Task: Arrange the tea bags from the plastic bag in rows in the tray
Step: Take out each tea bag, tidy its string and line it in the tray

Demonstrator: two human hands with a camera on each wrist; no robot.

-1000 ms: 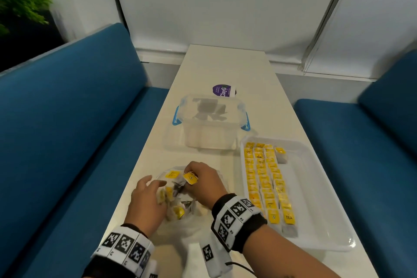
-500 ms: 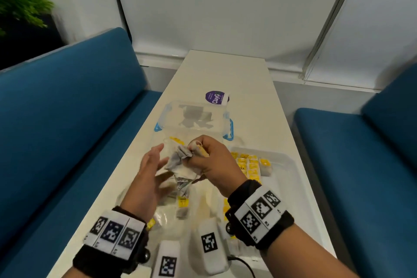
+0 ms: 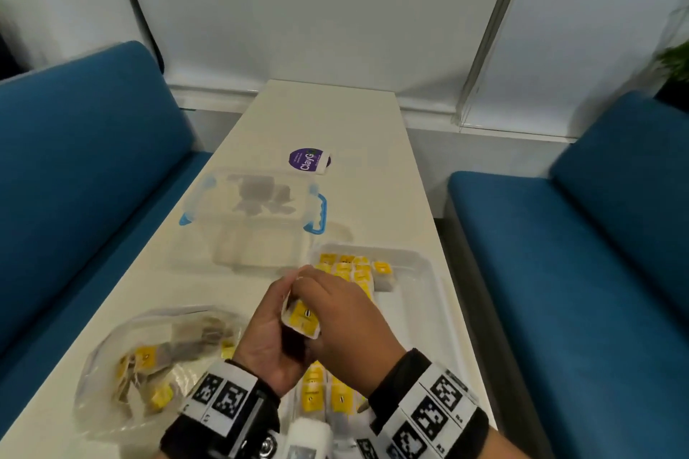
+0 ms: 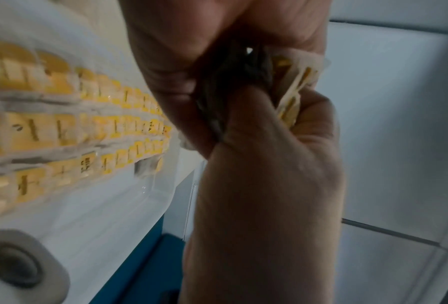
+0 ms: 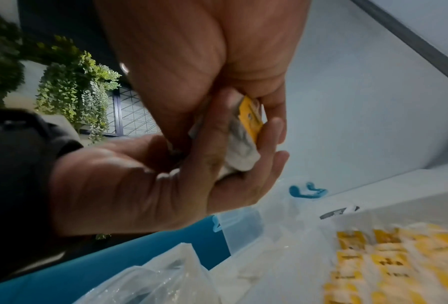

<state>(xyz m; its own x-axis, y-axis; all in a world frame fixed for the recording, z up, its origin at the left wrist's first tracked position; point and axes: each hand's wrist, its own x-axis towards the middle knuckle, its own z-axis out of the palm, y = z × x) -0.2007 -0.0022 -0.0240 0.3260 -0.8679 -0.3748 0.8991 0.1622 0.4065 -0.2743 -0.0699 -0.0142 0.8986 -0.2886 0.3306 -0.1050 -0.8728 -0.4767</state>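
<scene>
A: Hands meeting above the tray (image 3: 421,294), just past the filled rows! The right hand (image 3: 346,313) has its fingers (image 5: 276,115) clamped on a small bunch of tea bags (image 3: 302,319), and the left hand (image 3: 266,337) is cupped underneath, fingers (image 5: 267,164) curved round the same bunch.

B: Several bags in one grab, and that's the risk. The strings and yellow tags look tangled, so pulling one free could drag its neighbours out and drop them.

A: Onto the tidy rows of tea bags (image 3: 348,272) below, I'd guess, knocking them crooked.

B: Or off onto the surface (image 3: 328,115). The paper is thin too; a hard tug might tear a bag.

A: Plenty more waiting in the plastic bag (image 3: 149,365), lying to the left of the tray.

B: And the right part of the tray is bare, so there's room.
</scene>
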